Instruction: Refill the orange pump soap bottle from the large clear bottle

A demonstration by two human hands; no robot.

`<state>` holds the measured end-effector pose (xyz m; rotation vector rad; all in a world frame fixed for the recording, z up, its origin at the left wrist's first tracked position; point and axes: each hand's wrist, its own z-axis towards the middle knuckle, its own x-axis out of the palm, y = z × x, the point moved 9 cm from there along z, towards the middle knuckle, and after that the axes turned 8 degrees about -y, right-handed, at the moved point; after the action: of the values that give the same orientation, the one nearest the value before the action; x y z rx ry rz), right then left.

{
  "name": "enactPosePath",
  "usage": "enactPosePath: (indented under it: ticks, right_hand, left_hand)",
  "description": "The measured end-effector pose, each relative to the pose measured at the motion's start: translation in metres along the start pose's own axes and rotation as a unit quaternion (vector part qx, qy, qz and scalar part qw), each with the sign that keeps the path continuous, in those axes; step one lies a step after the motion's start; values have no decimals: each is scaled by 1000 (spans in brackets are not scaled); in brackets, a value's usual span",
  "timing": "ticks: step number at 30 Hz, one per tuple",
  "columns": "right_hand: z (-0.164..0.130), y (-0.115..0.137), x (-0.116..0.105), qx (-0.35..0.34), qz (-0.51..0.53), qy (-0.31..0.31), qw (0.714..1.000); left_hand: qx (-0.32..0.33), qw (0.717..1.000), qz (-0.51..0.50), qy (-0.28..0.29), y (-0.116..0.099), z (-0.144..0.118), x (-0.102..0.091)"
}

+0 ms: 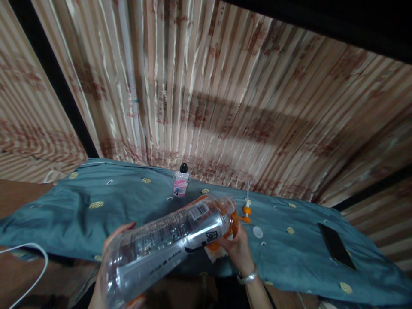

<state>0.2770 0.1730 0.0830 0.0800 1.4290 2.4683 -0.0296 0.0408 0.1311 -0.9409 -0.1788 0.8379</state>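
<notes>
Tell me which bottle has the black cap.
The small bottle with the pink label, on the blue-green cloth, apart from both hands. The large clear bottle, held in the left hand, shows no such cap.

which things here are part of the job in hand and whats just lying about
Likely part of the job:
clear bottle, held tilted in the left grip
orange thing in the right grip by its neck, partly hidden
orange-and-white pump and white disc, less surely

Probably just lying about:
small black-capped bottle
dark slab, perhaps a phone
white cable

Clear bottle (170, 249), teal cloth (128, 204) — yellow-spotted
</notes>
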Motion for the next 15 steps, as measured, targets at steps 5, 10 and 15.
enactPosePath:
  ticks: [5,10,15]
  right_hand:
    - [0,-6,-4,15,3,-10,1000]
    - [-1,-9,-5,25,-11,-3,1000]
    - [-3,-10,-4,15,-19,8,1000]
  left_hand:
    - [-3,1000,-28,-12,2,2,-1]
    - [-18,999,-35,-18,5,1,-2]
    - [9,1000,-11,-14,1,2,-2]
